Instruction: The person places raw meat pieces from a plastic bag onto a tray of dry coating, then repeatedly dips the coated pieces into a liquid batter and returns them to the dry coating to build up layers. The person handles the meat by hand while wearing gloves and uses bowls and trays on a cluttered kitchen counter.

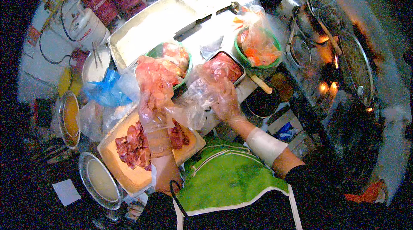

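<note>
My left hand (155,100) is inside a clear plastic covering, over the near side of a green bowl (190,63) of raw meat. Pinkish raw meat seems to lie against its fingers, but glare hides whether they grip it. My right hand (226,97), blurred, has bunched clear plastic film (200,89) in its fingers. Just beyond it is a small metal tray (242,76) with raw red meat (226,65). Below my left forearm, a large tray (129,180) of orange-yellow powder or batter holds dark red meat pieces (132,147).
Another green bowl (237,50) holds bagged meat. A long pale tray (111,44) lies beyond, overexposed. On the right, flames (329,89) burn beside large pans (363,58). A wooden handle (262,84) juts over a dark pot (263,102). A blue plastic bag (111,89) and gas cylinder (87,25) stand left.
</note>
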`<state>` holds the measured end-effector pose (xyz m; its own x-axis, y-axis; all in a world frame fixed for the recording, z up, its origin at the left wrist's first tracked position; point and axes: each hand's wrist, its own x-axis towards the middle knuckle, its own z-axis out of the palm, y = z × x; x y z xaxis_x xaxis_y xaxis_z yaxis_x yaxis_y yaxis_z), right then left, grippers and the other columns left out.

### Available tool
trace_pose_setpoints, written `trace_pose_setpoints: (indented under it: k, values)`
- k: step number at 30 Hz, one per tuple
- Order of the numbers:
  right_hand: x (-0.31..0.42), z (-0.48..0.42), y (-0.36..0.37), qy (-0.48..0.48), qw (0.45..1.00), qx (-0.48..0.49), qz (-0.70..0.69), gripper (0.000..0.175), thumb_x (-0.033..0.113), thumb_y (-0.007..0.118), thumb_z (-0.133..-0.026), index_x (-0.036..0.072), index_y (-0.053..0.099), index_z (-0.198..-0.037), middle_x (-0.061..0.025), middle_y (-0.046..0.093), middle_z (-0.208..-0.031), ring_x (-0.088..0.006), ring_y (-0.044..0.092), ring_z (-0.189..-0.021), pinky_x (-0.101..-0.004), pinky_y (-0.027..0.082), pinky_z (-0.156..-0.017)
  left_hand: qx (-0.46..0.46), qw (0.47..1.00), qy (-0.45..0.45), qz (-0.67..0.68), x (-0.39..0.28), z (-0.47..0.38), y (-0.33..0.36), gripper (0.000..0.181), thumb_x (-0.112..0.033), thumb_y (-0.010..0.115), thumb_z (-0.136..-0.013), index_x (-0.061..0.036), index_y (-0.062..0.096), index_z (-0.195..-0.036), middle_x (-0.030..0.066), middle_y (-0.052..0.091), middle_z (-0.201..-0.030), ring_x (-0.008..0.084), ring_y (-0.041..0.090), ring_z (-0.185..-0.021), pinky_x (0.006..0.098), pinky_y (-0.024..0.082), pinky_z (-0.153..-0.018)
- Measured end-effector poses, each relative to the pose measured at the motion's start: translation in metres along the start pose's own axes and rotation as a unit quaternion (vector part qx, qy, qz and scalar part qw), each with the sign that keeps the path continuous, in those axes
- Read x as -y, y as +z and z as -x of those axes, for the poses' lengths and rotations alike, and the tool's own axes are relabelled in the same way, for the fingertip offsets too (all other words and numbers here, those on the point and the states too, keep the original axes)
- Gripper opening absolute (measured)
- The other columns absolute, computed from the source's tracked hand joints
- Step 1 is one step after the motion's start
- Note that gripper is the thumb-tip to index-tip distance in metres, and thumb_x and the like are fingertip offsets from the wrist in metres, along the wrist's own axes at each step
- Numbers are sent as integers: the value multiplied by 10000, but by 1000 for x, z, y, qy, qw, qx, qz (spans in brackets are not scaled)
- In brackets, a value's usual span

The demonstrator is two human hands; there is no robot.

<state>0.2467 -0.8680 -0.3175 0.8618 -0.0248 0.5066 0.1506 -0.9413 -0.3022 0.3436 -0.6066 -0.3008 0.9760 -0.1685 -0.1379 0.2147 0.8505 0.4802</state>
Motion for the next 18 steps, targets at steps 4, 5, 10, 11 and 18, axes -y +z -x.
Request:
trace_pose_setpoints:
  k: [4,5,10,11,18]
  values:
    - [-12,-15,14,-30,999,-20,0,407,208,725,-841,194,749,-1247,-167,669,-1349,-448,610,-1200,-567,505,-879,-73,997,3,-15,-4,3,-2,325,-111,577,-1056,-52,572,-1375,68,632,-935,102,505,-537,218,430,-439]
    - [-21,-17,23,-28,999,-34,-10,380,219,715,-855,186,753,-1232,-161,688,-1304,-438,627,-1163,-555,510,-871,-122,992,4,-18,-4,4,-1,269,-90,583,-1048,-89,608,-1316,8,610,-746,93,446,-484,215,377,-396]
    - [-83,-11,73,121,983,-52,-126,256,265,637,-976,113,766,-1135,-134,763,-1029,-354,705,-957,-478,548,-845,-88,995,37,3,-11,6,4,233,-112,612,-1039,-79,624,-1269,-11,604,-723,83,484,-501,214,384,-395]
    - [-94,-12,79,156,975,-52,-151,257,274,621,-1002,96,769,-1114,-129,776,-972,-336,720,-915,-461,556,-841,-99,994,43,-8,-15,6,2,251,-119,624,-1033,-75,623,-1280,-12,615,-743,85,508,-529,215,401,-416]
    - [-125,-37,46,325,940,92,-42,452,409,499,-1089,22,698,-1211,-195,740,-1120,-349,701,-1033,-445,560,-915,-137,983,114,-46,-52,18,-15,304,-145,665,-1004,-72,634,-1298,20,632,-893,131,544,-713,268,435,-573]
